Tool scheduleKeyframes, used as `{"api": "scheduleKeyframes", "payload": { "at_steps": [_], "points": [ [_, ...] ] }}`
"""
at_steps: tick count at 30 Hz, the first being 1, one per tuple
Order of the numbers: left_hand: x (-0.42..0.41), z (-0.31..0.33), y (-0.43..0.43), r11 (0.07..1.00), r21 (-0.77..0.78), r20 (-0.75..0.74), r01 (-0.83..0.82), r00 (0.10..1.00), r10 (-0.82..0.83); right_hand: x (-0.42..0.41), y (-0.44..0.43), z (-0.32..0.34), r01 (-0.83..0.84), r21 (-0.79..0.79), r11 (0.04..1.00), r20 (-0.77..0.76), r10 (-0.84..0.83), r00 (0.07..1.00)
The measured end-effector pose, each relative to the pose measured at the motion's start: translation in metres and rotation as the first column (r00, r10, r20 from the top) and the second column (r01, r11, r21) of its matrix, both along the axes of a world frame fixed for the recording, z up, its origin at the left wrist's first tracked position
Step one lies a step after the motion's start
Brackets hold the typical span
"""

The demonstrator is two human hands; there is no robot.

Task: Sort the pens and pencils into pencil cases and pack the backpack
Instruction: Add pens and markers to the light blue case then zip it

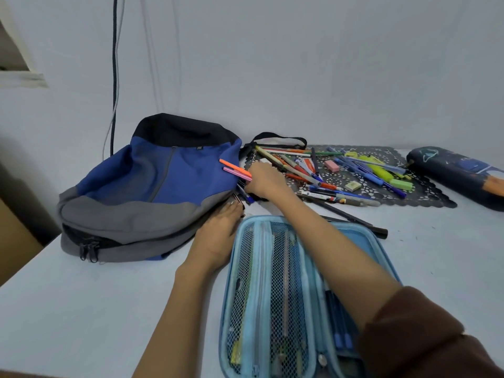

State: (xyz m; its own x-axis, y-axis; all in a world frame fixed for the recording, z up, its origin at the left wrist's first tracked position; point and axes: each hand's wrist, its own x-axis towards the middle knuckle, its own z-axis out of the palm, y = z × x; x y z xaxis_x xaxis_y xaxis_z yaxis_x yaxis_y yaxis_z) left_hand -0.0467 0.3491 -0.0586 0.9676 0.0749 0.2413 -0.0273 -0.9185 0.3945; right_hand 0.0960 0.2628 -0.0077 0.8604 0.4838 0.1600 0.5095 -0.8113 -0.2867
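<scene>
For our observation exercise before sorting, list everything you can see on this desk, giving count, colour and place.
backpack: one, blue, grey and black, lying at left
blue pencil case: one, light blue with mesh pockets, open, front centre
dark pencil case: one, navy, far right
lace mat: one, black, back right
loose pens and pencils: many, mixed colours, piled on the mat
pink eraser: one, on the mat
green erasers: two, on the mat
felt pens: two, orange and pink, over the backpack's edge
table: one, white
cable: one, dark, on the wall
left hand: flat beside the backpack
right hand: grips the felt pens
</scene>
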Motion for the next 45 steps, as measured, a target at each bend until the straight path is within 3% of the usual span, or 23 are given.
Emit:
{"api": "scheduleKeyframes", "payload": {
  "at_steps": [3,6,10,13,16,18,23,35,41,45],
  "points": [
    [0.0,0.0,0.0,1.0,0.002,0.004,0.0,1.0,0.0,-0.001,-0.005,0.007,-0.02,-0.14,0.99,0.036,0.026,0.999],
    [0.0,0.001,0.0,1.0,0.006,0.001,0.002,1.0,-0.002,0.003,-0.015,0.014,-0.013,-0.178,0.984,0.037,0.02,0.999],
    [-0.001,0.001,-0.001,1.0,0.004,0.0,-0.001,1.0,0.001,0.012,-0.033,0.023,-0.014,-0.154,0.988,-0.112,-0.003,0.994],
    [-0.001,0.002,-0.001,1.0,-0.009,-0.024,0.005,1.0,-0.006,0.016,-0.041,0.025,0.029,0.037,0.999,-0.217,-0.02,0.976],
    [-0.003,0.004,-0.002,1.0,-0.005,-0.036,0.01,0.999,-0.01,0.005,-0.037,0.026,0.033,0.341,0.94,-0.385,0.108,0.917],
    [-0.005,0.006,-0.004,1.0,-0.014,-0.039,0.024,0.999,-0.025,-0.007,-0.028,0.024,-0.007,0.401,0.916,-0.397,0.181,0.9],
    [-0.006,0.005,-0.003,0.999,-0.039,0.002,0.031,1.0,-0.031,-0.016,0.004,0.009,-0.031,0.181,0.983,-0.215,0.071,0.974],
    [-0.007,0.007,-0.004,0.999,-0.034,-0.038,0.001,0.999,-0.002,-0.017,-0.004,0.007,0.029,-0.005,1.0,0.0,-0.029,1.0],
    [-0.006,0.008,-0.004,1.0,-0.023,-0.042,-0.003,0.999,0.002,-0.007,-0.038,0.025,-0.002,-0.249,0.969,-0.017,-0.002,1.0],
    [-0.006,0.008,-0.004,1.0,-0.03,-0.024,0.0,1.0,-0.001,-0.006,-0.068,0.038,-0.004,-0.219,0.976,-0.133,-0.025,0.991]
  ]
}}
